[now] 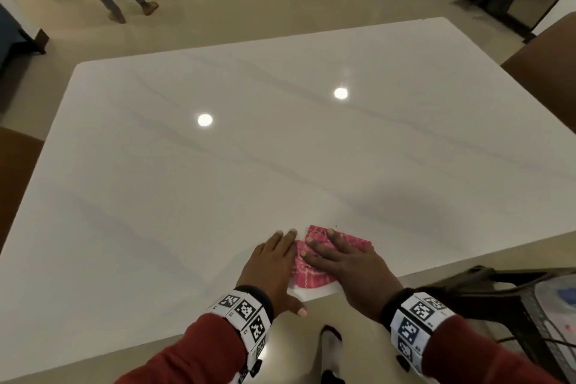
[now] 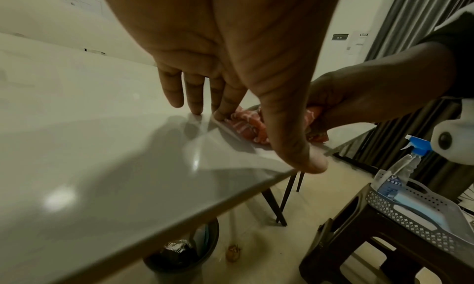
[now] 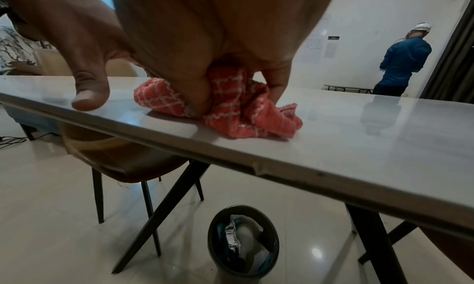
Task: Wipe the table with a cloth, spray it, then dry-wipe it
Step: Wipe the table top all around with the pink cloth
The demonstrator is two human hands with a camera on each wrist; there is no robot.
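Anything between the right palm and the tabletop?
Yes, the cloth lies bunched between the right hand and the table, clearest in the right wrist view.

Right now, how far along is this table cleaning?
Early, it seems. In hand: the right hand presses the red cloth on the table near its front edge; the left hand lies flat beside it. Whether any wiping is done cannot be told. Left: the spray bottle sits untouched in its basket, so spraying and dry-wiping remain.
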